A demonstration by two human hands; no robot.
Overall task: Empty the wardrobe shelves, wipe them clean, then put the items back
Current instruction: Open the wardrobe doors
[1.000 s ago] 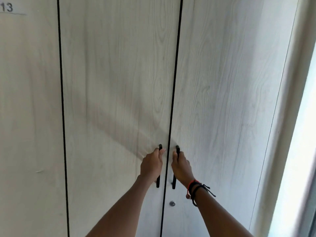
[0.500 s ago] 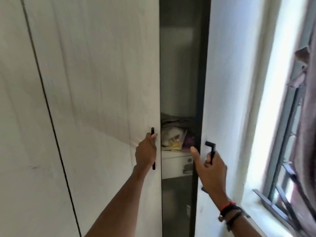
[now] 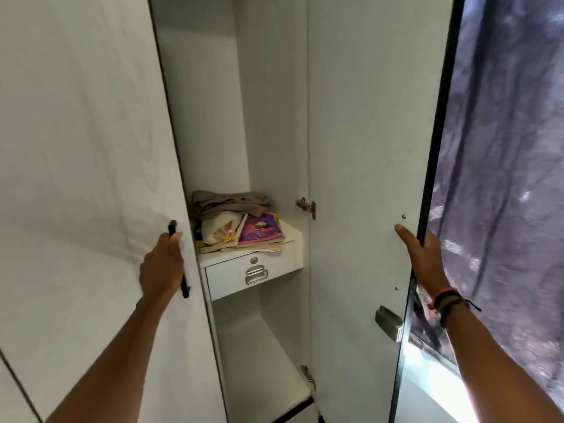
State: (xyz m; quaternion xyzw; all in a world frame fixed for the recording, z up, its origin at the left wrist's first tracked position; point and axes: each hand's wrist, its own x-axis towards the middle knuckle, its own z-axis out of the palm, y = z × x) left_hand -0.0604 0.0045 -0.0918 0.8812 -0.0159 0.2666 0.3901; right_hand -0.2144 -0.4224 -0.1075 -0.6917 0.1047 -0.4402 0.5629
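The left door (image 3: 91, 178) is held by its black handle (image 3: 184, 285) in the clenched left grip (image 3: 163, 264), the right door (image 3: 360, 178) by its edge in the right grip (image 3: 424, 257), clearing access. Folded clothes (image 3: 229, 201) and books (image 3: 259, 232) are piled on the shelf (image 3: 292, 232) above the drawer (image 3: 229, 277), not yet removed.

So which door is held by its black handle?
The left door: the left hand grips its handle; the right hand holds the right door by its edge.
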